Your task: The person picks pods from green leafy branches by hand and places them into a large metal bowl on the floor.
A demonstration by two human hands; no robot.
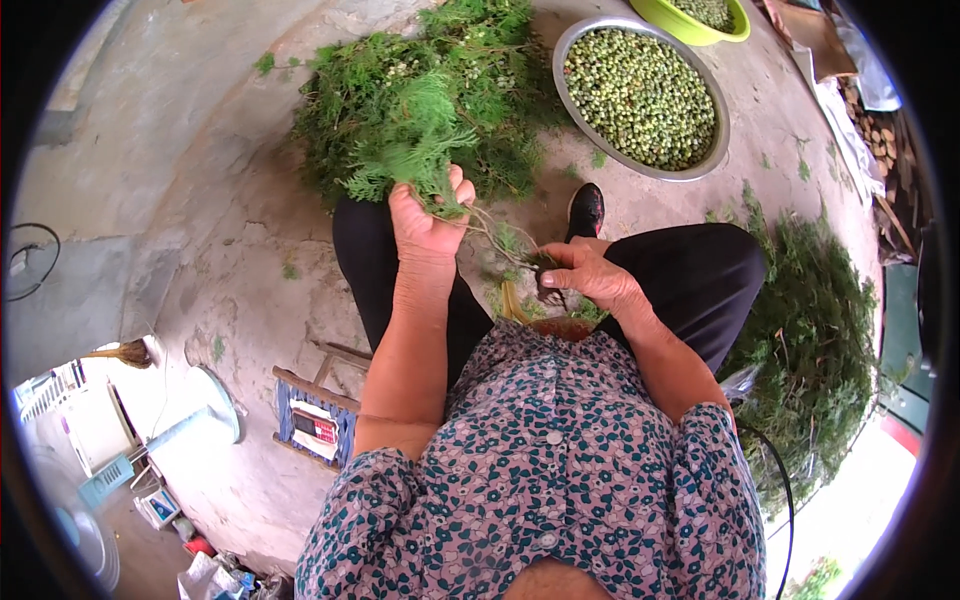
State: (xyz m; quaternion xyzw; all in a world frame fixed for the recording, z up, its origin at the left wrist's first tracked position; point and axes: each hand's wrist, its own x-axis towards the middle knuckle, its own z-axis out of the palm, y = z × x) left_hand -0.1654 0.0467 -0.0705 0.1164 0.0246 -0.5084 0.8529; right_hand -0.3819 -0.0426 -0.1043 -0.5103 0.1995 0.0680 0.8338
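My left hand (431,219) is closed around a leafy green conifer sprig (420,139), its flat fronds spreading away from me over a heap of cut conifer branches (487,82). Thin bare stems (495,236) run from that fist towards my right hand (596,276). There, thumb and forefinger pinch at the stem ends beside something dark (550,281), too unclear to name. Below, between my thighs, the top of a reddish container (566,328) shows, mostly hidden by my shirt. Green bits and a yellowish strip (514,301) lie by it.
A metal basin (721,135) full of small green cones (637,97) stands ahead right, a lime-green tub (686,34) behind it. More branches (802,360) are piled right. At left are a low stool (283,409), a broom (124,354) and a pale-blue fan (191,427).
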